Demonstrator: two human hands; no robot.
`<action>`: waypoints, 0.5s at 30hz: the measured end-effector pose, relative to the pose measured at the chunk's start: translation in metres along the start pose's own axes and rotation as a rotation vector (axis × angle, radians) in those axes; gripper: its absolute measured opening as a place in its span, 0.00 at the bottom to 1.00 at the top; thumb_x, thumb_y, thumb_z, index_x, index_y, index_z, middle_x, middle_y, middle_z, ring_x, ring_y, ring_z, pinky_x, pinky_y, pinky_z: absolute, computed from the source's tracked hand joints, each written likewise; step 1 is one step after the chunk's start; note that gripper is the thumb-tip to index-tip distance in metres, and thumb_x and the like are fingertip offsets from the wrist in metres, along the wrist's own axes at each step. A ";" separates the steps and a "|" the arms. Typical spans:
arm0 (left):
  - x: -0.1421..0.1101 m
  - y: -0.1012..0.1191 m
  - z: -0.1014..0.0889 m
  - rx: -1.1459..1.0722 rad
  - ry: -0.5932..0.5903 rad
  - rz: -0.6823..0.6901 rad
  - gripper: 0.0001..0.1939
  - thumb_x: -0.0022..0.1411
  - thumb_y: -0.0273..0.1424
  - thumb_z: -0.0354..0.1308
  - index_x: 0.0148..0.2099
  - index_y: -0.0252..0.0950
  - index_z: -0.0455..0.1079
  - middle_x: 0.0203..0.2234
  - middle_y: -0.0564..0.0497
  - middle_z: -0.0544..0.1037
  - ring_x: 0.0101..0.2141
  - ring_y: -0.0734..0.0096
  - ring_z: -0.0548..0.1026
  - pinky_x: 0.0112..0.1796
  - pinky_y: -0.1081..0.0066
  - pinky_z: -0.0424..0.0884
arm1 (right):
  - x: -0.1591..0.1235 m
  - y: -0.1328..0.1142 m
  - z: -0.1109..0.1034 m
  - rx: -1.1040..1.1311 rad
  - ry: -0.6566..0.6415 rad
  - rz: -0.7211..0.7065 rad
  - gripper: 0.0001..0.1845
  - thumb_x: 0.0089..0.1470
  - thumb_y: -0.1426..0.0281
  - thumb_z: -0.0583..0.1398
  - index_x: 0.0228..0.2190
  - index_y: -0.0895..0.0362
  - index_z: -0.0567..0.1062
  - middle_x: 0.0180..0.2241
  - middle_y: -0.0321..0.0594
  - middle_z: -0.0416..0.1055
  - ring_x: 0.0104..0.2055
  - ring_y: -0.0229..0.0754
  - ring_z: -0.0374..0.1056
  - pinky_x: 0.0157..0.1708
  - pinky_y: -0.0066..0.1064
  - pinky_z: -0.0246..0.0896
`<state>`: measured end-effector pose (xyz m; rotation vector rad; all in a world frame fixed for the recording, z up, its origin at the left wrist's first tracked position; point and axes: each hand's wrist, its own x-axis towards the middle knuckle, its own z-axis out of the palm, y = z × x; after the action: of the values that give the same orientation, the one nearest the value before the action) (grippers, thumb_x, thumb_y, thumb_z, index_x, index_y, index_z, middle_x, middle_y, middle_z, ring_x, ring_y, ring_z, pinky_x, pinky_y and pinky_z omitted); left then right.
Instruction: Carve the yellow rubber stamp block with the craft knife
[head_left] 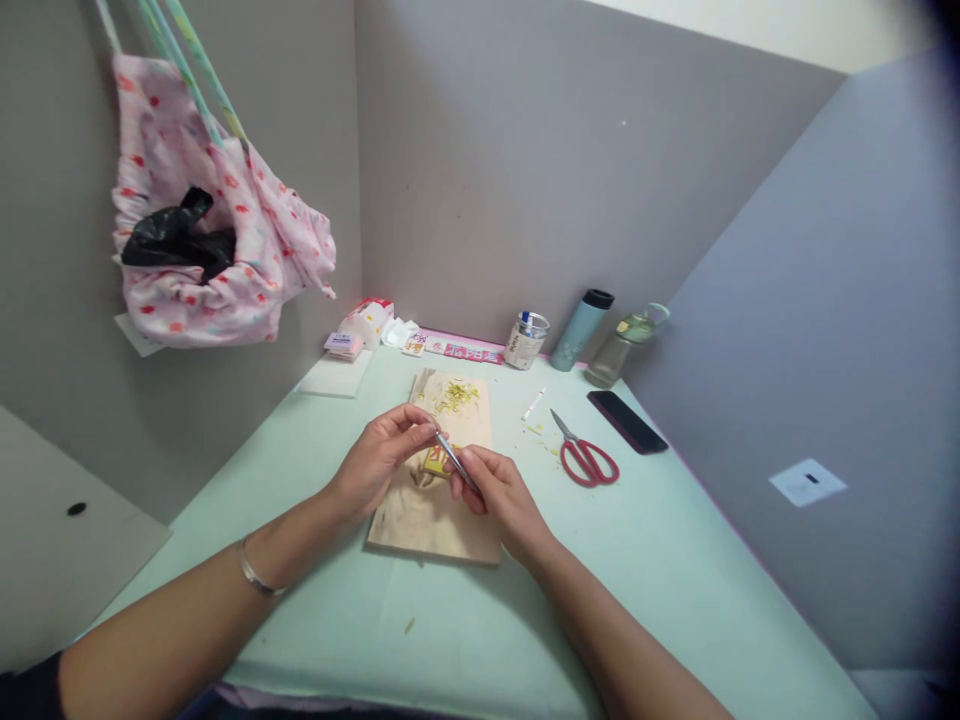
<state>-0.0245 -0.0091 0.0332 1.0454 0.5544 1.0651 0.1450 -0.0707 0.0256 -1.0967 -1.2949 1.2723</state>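
From the left, I see a pink cloth bag [225,240] hanging on the partition with a black plastic bag [176,240] tucked inside, which keeps it off the working surface. On the pale green table [675,560], small packets and a tissue pack [367,322] sit along the back wall, their print too small for me to read. My left hand [379,460] is closed narrowly, its fingertips pinching the upper end of a thin metal tool [454,460]; my right hand [499,495] grips the lower part, pen-fashion, so the tool is steadied at both ends. It sits just above a small yellow piece [436,462] lying on the wooden board [439,525], which appears to shield the table from cuts. Yellow-green shavings [455,393] gather at the board's far end, clear of the hands. Rightward lie a white stick [533,404], red-handled scissors [585,455] and a dark phone [626,421]; behind them stand a labelled jar [525,340], a grey flask [582,330] and a clear bottle [622,350], with the jar's lettering illegible to me.
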 end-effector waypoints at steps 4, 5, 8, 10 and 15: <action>0.000 0.000 0.000 -0.001 0.003 -0.004 0.14 0.52 0.37 0.73 0.32 0.35 0.74 0.29 0.53 0.78 0.34 0.71 0.75 0.42 0.72 0.70 | 0.001 0.001 -0.001 0.012 0.033 -0.005 0.18 0.54 0.55 0.66 0.35 0.56 0.72 0.23 0.29 0.66 0.20 0.31 0.50 0.21 0.26 0.42; 0.000 0.000 0.000 -0.002 0.003 -0.002 0.14 0.52 0.37 0.73 0.32 0.35 0.74 0.29 0.53 0.78 0.34 0.71 0.75 0.42 0.72 0.70 | 0.001 0.001 -0.001 0.015 0.040 -0.004 0.18 0.53 0.56 0.67 0.34 0.55 0.71 0.23 0.28 0.65 0.20 0.31 0.50 0.21 0.26 0.41; 0.001 -0.001 -0.001 -0.002 0.000 0.001 0.14 0.52 0.38 0.73 0.33 0.35 0.74 0.29 0.53 0.78 0.35 0.71 0.75 0.43 0.73 0.70 | 0.000 0.001 0.000 0.005 0.028 -0.007 0.18 0.57 0.54 0.64 0.28 0.57 0.71 0.20 0.29 0.63 0.19 0.31 0.49 0.21 0.27 0.40; 0.001 -0.001 -0.001 -0.001 -0.003 0.000 0.14 0.53 0.38 0.73 0.33 0.35 0.74 0.29 0.53 0.78 0.35 0.71 0.75 0.44 0.72 0.70 | -0.001 0.000 -0.001 -0.006 0.016 -0.011 0.22 0.61 0.52 0.59 0.26 0.57 0.72 0.18 0.29 0.60 0.19 0.32 0.49 0.22 0.28 0.42; 0.001 -0.002 -0.001 0.001 0.000 -0.006 0.15 0.52 0.38 0.73 0.33 0.35 0.73 0.29 0.53 0.77 0.35 0.71 0.75 0.42 0.73 0.70 | 0.000 0.002 -0.001 0.006 0.030 -0.005 0.17 0.56 0.55 0.65 0.33 0.56 0.72 0.22 0.29 0.66 0.19 0.31 0.50 0.21 0.26 0.42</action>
<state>-0.0239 -0.0080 0.0316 1.0439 0.5578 1.0592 0.1464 -0.0701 0.0235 -1.1040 -1.2694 1.2508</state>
